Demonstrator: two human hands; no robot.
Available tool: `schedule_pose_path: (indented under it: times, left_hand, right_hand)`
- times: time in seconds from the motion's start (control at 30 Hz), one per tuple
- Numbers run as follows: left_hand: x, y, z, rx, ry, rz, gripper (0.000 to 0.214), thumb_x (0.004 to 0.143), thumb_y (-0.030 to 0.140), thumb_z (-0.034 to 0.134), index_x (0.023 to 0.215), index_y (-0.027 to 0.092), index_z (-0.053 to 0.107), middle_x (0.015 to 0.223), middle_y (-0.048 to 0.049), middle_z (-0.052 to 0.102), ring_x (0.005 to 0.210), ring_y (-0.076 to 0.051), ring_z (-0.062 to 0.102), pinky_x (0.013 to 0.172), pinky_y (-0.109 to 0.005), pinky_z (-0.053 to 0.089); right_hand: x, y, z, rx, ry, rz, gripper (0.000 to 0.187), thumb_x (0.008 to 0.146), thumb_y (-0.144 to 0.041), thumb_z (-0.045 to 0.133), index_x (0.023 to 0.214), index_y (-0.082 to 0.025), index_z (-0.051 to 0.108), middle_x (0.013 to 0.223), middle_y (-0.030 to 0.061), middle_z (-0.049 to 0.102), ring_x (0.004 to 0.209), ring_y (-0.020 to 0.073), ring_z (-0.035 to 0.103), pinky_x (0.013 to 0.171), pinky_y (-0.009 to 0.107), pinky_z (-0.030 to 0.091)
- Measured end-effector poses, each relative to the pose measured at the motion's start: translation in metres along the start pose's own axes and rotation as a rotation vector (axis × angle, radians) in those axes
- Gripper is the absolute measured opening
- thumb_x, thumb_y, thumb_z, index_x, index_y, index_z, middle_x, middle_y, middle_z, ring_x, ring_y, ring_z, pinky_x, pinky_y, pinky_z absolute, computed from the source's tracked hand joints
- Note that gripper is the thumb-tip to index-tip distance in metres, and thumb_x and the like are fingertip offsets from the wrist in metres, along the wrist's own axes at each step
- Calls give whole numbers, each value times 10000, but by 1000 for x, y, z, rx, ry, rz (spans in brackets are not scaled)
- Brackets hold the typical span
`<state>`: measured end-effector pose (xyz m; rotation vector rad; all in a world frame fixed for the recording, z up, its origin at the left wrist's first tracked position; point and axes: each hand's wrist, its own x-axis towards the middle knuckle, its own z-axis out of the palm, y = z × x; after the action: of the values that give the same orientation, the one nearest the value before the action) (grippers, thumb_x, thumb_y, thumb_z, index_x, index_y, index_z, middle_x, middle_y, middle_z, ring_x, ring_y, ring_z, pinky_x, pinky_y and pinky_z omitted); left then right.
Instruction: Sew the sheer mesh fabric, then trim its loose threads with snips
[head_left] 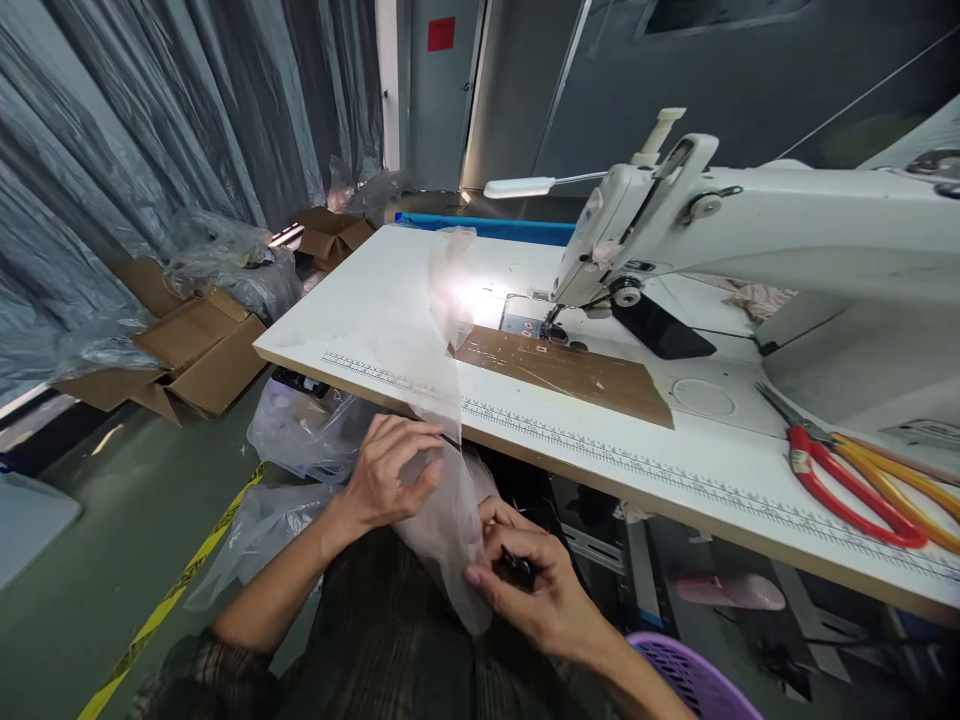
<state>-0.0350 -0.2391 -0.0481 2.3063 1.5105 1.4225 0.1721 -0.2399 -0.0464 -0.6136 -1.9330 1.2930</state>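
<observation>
A long strip of thin translucent fabric [447, 330] runs from the white sewing table [360, 320] down over its front edge into my lap. My left hand [390, 470] grips the fabric just below the table edge, fingers curled round it. My right hand [536, 590] pinches the lower end of the fabric and also holds a small black tool [519, 570] between thumb and fingers. A white sewing machine [720, 220] stands on the table to the right, its needle area lit by a lamp [519, 187].
A brown cardboard sheet [570, 370] lies under the machine's foot. Red and orange scissors [862, 480] rest at the table's right. Open cardboard boxes [199, 350] and plastic bags [300, 430] sit on the floor left. A purple basket [690, 680] is by my right knee.
</observation>
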Motion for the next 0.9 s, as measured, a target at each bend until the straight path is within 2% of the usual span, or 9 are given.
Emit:
schedule_pose_path:
  times: [0.1,0.23,0.33,0.4,0.47,0.53,0.63,0.73,0.9]
  left_hand:
    - [-3,8,12,-128,-124,-143,329,918,409,434,899,179,668,945,-89,732,871,-232,626,848,-407,409]
    - [-8,7,25,-605,-341,-316,611,914,623,315,1151,156,631,1131,-134,687,1062,-277,597,949,-415,398]
    - [-13,2,28,-893,-403,-501,677,830,686,461,1182,131,626,1084,-142,697,968,-262,639,816,-346,474]
    - [-16,0,26,-870,-395,-626,582,764,633,612,1042,129,695,1000,-120,715,820,-213,646,675,-281,476]
    - [-17,-1,21,-788,-371,-703,462,744,556,679,911,128,729,903,-91,726,720,-167,622,600,-240,448]
    - [-18,-1,15,-734,-344,-733,402,757,509,684,867,126,737,832,-72,726,679,-146,606,584,-226,438]
    - [-18,-1,7,-702,-321,-741,372,764,476,688,874,124,739,813,-64,728,681,-147,611,604,-230,449]
    - [-18,-2,1,-707,-297,-747,346,770,455,688,869,128,739,833,-67,735,714,-157,628,639,-238,469]
    - [-19,-3,-2,-714,-291,-767,357,761,468,689,855,128,743,837,-71,742,725,-168,643,648,-247,488]
  right_hand:
    - [-11,-9,0,15,-50,-3,260,795,-197,623,579,-192,478,724,29,515,625,142,487,548,256,397]
    - [-19,-9,2,46,-85,4,260,809,-178,599,596,-197,451,693,15,506,617,137,481,552,254,370]
    - [-22,-4,1,39,-133,30,282,814,-185,591,588,-199,423,655,-3,480,588,126,454,534,249,341]
    - [-20,1,-2,11,-205,73,302,820,-211,590,577,-199,409,626,-17,456,560,116,425,520,243,328]
    - [-15,8,-6,-28,-234,149,281,840,-270,579,605,-199,442,615,-24,454,553,114,416,518,237,335]
    - [-4,16,-10,-60,-172,224,221,866,-365,551,725,-197,525,645,-17,483,581,127,439,532,236,362]
    - [15,28,-10,-77,-47,289,378,928,-520,399,901,-189,580,696,3,504,630,148,467,548,242,383]
    - [30,34,-6,-107,-56,302,542,947,-598,266,843,-183,598,639,-8,441,589,145,429,521,247,354]
    - [42,35,2,-185,-145,223,559,943,-612,271,706,-192,553,560,-36,351,525,129,354,481,246,292]
